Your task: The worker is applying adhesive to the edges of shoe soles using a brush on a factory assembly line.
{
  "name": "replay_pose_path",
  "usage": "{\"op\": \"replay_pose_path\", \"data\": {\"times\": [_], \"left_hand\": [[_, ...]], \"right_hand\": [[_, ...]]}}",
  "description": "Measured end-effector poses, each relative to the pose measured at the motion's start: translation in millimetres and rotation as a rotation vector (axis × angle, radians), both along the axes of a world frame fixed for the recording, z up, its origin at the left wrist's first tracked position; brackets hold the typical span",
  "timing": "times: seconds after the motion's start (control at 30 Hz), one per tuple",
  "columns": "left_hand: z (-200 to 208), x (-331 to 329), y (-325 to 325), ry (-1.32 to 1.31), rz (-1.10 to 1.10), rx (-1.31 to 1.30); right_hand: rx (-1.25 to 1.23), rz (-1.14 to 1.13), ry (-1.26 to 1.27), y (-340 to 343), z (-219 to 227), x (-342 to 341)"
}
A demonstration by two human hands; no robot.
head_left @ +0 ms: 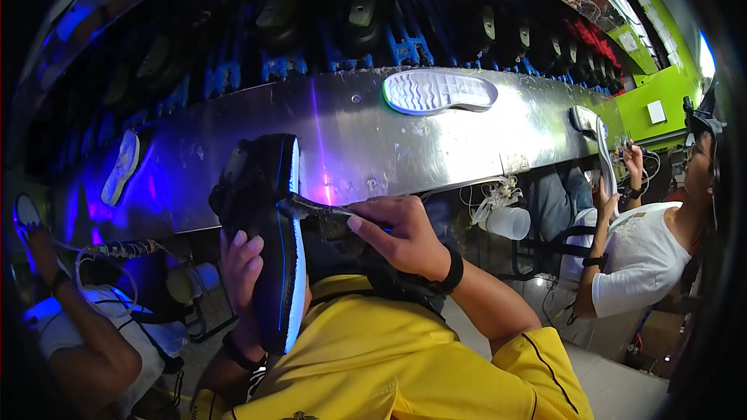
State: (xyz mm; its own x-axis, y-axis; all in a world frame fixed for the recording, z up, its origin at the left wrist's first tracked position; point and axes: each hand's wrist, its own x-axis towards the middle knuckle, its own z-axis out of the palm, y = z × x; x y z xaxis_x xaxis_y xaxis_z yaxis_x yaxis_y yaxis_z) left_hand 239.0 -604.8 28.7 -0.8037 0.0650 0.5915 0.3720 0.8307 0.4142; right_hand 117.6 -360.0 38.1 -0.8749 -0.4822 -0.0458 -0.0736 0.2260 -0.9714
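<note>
My left hand [243,266] is closed around a black shoe upper [269,272], held on end at the front edge of the metal bench. The upper's underside faces right and glows pale blue, with a blue line along its edge. Between the thumb and fingers of my right hand [405,235] is a slim-handled brush [320,208]. Its head meets the upper's side edge about midway along; the tip is partly lost against the black. Part of my left palm is hidden behind the upper.
A white sole [440,92] lies at the bench's far edge, another sole [122,167] at left. Behind the metal bench [350,140], black shoes stand on blue racks [408,47]. On the right a person [642,257] holds a sole [605,159]; another person [93,334] works at left.
</note>
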Motion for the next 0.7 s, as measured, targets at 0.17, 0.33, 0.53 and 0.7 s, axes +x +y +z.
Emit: {"op": "replay_pose_path", "data": {"times": [0.17, 0.33, 0.53, 0.7], "left_hand": [[-2, -1, -3, -0.028, -0.054, -0.035], [2, -3, -2, -0.027, -0.064, -0.024], [10, -7, 2, -0.042, -0.032, -0.062], [17, -12, 10, -0.076, -0.004, -0.038]], "right_hand": [[-0.046, -0.016, 0.105, 1, -3, 8], [-0.036, 0.015, 0.057, 8, 5, 19], [-0.059, 0.067, -0.011, 18, 23, 28], [-0.126, 0.052, -0.168, 25, 38, 40]]}}
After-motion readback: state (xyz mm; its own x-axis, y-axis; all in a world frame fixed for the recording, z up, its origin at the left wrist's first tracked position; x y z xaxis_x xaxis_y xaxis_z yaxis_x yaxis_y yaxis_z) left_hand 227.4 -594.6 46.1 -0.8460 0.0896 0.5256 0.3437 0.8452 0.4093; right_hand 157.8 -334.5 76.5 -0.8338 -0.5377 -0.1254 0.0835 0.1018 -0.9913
